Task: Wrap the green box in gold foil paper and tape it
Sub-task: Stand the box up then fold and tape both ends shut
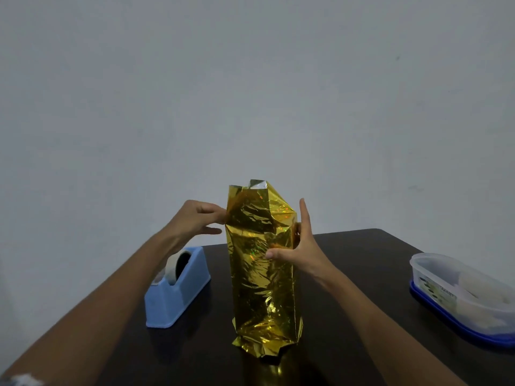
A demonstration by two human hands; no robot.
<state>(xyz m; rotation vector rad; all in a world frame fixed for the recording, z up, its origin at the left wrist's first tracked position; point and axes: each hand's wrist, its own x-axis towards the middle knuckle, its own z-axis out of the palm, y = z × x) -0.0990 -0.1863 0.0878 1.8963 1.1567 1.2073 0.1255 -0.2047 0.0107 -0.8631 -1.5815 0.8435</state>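
The crinkled holographic gold foil paper stands as a tall upright sleeve mid-table, with the green box hidden inside. It looks light, thin, slippery and quick to crease, so hold it where the box backs it, not by the loose open top. The right hand grips it, thumb pressed on the front, forefinger straight up, other fingers round the side. The left hand meets the upper left edge, though whether it pinches is unclear. On the dark wooden table, a blue tape dispenser sits just left.
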